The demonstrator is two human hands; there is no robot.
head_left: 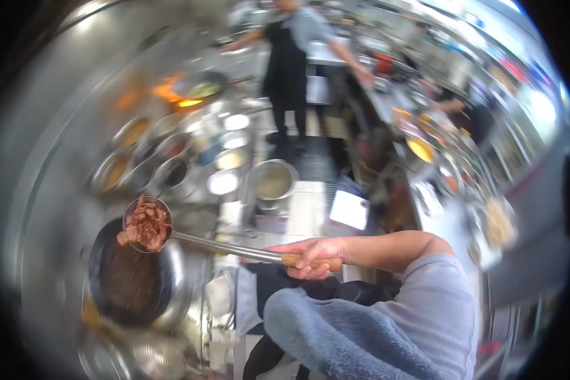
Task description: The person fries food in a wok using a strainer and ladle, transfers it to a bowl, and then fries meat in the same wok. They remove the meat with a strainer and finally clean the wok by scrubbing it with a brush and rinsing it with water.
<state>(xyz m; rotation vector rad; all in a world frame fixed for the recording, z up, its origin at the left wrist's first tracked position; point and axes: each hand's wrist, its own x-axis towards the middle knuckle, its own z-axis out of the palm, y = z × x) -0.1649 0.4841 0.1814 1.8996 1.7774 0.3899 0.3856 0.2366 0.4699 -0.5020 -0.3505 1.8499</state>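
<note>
My right hand (311, 258) is closed around the wooden end of a long-handled metal ladle (234, 247), its arm stretched out to the left. Heaped in the ladle's bowl are reddish-brown pieces that look like sliced meat (148, 225). The bowl overlaps the far rim of a dark wok (132, 278), and some pieces hang over its left edge. Inside the wok the bottom looks brown and wet. My left hand is out of view. A blue-grey towel (342, 329) lies across my front, and a pale cloth (221, 294) is beside the stove edge.
Several metal pots and bowls stand beyond the wok, with a large pot (275, 180) near the aisle. Flames (187, 102) rise by another pan (202, 85). A person in a black apron (286, 66) stands in the aisle. Along the right runs a counter with food containers (419, 149).
</note>
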